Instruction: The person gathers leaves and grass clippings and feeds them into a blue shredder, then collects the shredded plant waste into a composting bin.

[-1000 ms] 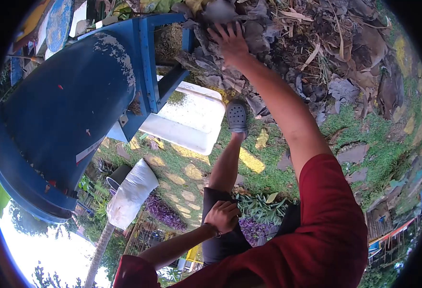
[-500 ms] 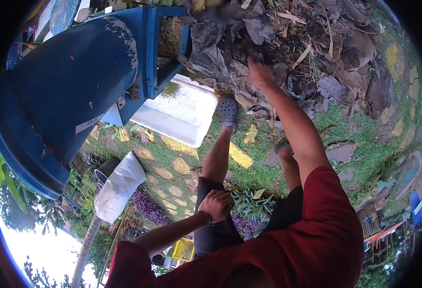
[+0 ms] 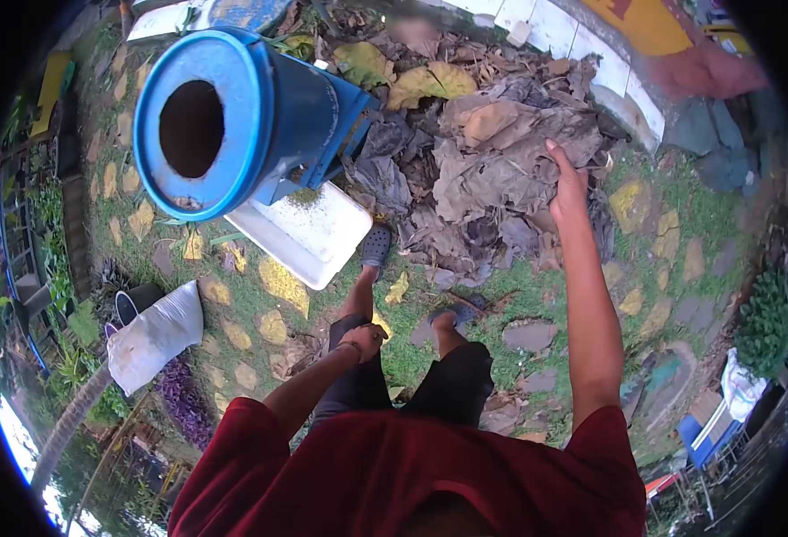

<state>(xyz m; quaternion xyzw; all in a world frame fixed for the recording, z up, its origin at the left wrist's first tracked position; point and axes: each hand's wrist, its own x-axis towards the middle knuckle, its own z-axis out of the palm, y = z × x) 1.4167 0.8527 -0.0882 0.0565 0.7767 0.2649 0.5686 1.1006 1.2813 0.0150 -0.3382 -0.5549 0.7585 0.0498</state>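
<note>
My right hand is at the right side of a big heap of dry brown leaves. It grips a bunch of large crumpled leaves, with the thumb on top and the other fingers mostly hidden. My left hand rests on my left knee, its fingers curled; whether anything is in it cannot be made out. Left of the heap stands a blue drum with a round dark opening in its lid. Below the drum, a white tray holds some fine greenish material.
A stuffed white sack leans by a dark pot at the left. Yellow and grey stepping stones dot the grass. White edging borders the heap at the back right. My feet, in grey clogs, are near the heap.
The view has swung upright and back, showing the drum's lid. My right hand has moved from the heap's middle to its right side and taken hold of large leaves. My left hand stays on the knee.
</note>
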